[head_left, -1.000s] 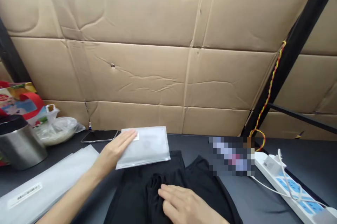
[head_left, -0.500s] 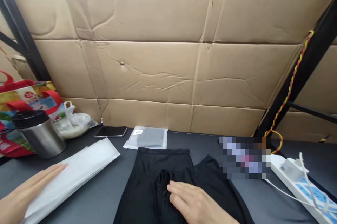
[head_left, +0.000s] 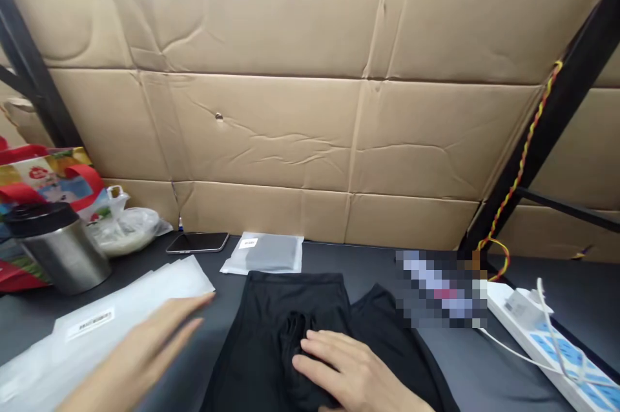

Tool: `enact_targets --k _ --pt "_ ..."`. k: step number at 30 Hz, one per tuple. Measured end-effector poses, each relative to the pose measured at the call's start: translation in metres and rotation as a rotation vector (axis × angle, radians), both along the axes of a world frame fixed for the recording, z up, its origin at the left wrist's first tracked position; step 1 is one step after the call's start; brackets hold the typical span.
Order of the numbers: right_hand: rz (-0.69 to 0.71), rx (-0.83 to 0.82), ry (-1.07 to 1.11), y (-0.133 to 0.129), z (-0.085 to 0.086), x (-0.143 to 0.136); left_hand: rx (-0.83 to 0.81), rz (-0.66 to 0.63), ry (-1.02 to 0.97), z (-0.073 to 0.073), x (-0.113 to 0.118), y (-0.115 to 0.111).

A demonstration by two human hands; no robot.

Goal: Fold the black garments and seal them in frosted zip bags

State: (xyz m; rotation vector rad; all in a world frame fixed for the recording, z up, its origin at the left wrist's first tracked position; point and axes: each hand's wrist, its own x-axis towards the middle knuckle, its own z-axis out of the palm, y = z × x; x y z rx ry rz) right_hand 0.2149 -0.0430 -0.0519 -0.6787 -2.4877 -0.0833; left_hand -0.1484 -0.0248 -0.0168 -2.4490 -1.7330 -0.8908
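Observation:
Black trousers or shorts [head_left: 271, 309] lie on the dark table in front of me, their waistband toward the back and a bunched fold in the middle. On that fold rests my right hand [head_left: 356, 367], fingers stretched over the cloth; its thumb is mostly out of sight. Reaching over the near edge of some white plastic packing bags [head_left: 126, 296], my left hand [head_left: 145, 350] has its thumb and fingers apart and nothing in it. A printed label [head_left: 90, 323] shows on the top bag.
A packed grey item in a clear bag [head_left: 266, 253] and a phone [head_left: 197, 242] lie at the back. A steel cup [head_left: 68, 257], a knotted plastic bag [head_left: 128, 231] and a colourful bag [head_left: 48, 173] stand left. At right is a power strip [head_left: 520, 309] with white cables.
My left hand has moved right, off the white bags toward the trousers, uncovering the label; the bags have spread a little. My right hand stays on the black cloth. The view has shifted slightly.

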Motion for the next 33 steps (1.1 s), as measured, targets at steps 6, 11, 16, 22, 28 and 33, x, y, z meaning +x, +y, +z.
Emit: enact_targets --k 6,11,16,22,28,33 --pt "-0.285 -0.261 0.504 -0.012 0.011 0.014 -0.607 -0.22 -0.165 -0.009 0.128 0.009" --pt "-0.42 -0.474 0.769 -0.014 0.014 0.048 -0.648 -0.278 -0.194 -0.007 0.135 0.025" --pt "-0.479 -0.605 0.73 -0.01 0.02 0.049 -0.642 -0.32 -0.229 -0.003 0.142 0.018" --pt "-0.498 -0.41 0.524 -0.01 0.037 0.019 -0.672 -0.388 -0.413 0.001 0.15 0.013" --pt "-0.494 -0.581 0.754 0.0 0.04 0.019 -0.772 -0.328 -0.895 0.022 0.125 0.023" --pt "-0.529 -0.553 0.644 0.004 0.009 0.032 -0.7 -0.165 -0.985 -0.003 0.1 0.028"
